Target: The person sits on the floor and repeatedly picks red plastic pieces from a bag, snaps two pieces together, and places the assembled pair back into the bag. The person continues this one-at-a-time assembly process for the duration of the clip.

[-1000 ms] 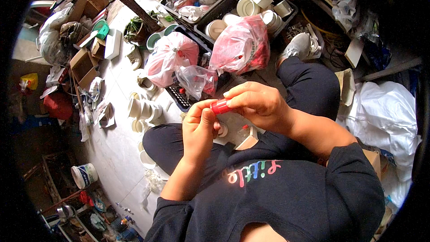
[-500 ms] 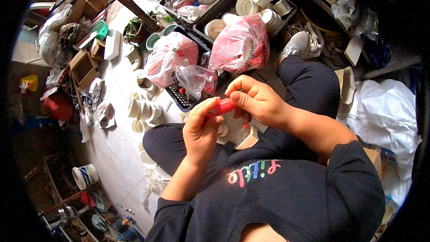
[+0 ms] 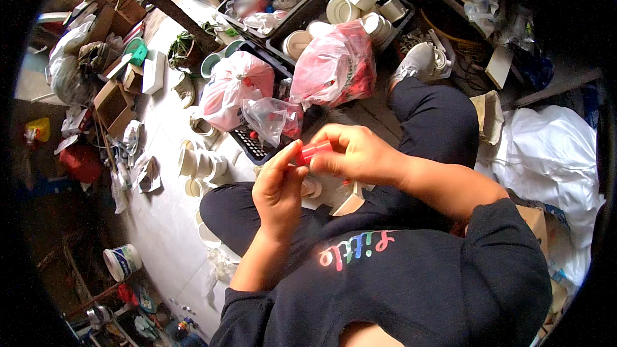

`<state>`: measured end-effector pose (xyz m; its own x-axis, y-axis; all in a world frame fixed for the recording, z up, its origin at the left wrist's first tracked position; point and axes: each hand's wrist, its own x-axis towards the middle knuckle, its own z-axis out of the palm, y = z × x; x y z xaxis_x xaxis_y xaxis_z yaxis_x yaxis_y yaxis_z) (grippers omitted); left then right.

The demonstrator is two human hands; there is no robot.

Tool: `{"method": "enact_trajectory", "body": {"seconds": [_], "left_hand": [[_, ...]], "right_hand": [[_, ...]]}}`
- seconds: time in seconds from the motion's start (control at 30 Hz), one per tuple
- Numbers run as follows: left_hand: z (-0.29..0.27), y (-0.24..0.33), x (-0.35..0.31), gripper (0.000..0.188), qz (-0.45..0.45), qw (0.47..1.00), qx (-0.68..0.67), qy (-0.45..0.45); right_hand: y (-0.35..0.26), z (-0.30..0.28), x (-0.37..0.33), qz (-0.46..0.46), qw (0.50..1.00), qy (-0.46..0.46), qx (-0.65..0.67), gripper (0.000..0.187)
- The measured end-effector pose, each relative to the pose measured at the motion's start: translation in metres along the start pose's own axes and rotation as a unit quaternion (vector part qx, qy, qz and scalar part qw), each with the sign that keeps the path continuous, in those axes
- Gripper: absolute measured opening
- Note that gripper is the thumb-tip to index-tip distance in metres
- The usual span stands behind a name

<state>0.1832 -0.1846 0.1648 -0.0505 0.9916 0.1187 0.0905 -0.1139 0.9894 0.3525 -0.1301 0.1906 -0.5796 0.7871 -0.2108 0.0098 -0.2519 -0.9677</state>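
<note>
Between my two hands, in front of my body, is a small red plastic cylinder (image 3: pixel 314 150), its far details partly covered by fingers. The fingers of my left hand (image 3: pixel 276 186) pinch its left end. My right hand (image 3: pixel 357 152) has thumb and fingers closed round the right side of it. Below the hands, between my crossed legs, lie a pale wooden block (image 3: pixel 349 203) and a whitish round piece (image 3: pixel 312 187). Just beyond are two plastic bags of red things, a left bag (image 3: pixel 234 87) and a right bag (image 3: pixel 331 67).
The left bag sits on a black crate (image 3: pixel 252 144). Behind, a dark bin (image 3: pixel 411 18) holds white cups and pipe-like fittings. White cylinders (image 3: pixel 200 160) stand on the floor by my left knee. A large white sack (image 3: pixel 546 154) lies at right; a bucket (image 3: pixel 122 261) is at left.
My right hand has shifted left and its fingers now wrap further over the red cylinder. The left hand still pinches its end. The whole view has shifted slightly.
</note>
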Motion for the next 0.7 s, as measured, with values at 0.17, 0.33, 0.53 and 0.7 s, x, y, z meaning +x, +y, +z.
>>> {"method": "enact_trajectory", "body": {"seconds": [0.17, 0.33, 0.53, 0.7], "left_hand": [[-0.001, -0.005, 0.0, 0.037, 0.073, 0.995, 0.06, -0.01], [0.001, -0.002, 0.002, 0.033, 0.098, 0.99, 0.095, -0.032], [0.002, 0.003, 0.0, 0.035, 0.105, 0.985, 0.13, -0.031], [0.003, -0.006, 0.003, 0.035, 0.143, 0.981, 0.13, -0.028]], "right_hand": [[0.007, 0.003, 0.001, -0.054, 0.991, 0.018, 0.12, 0.037], [0.029, 0.006, 0.004, -0.119, 0.99, 0.044, 0.055, 0.036], [0.0, -0.003, -0.001, 0.053, 0.981, -0.014, 0.187, 0.041], [0.02, 0.003, 0.003, -0.076, 0.989, 0.014, 0.128, 0.038]]}}
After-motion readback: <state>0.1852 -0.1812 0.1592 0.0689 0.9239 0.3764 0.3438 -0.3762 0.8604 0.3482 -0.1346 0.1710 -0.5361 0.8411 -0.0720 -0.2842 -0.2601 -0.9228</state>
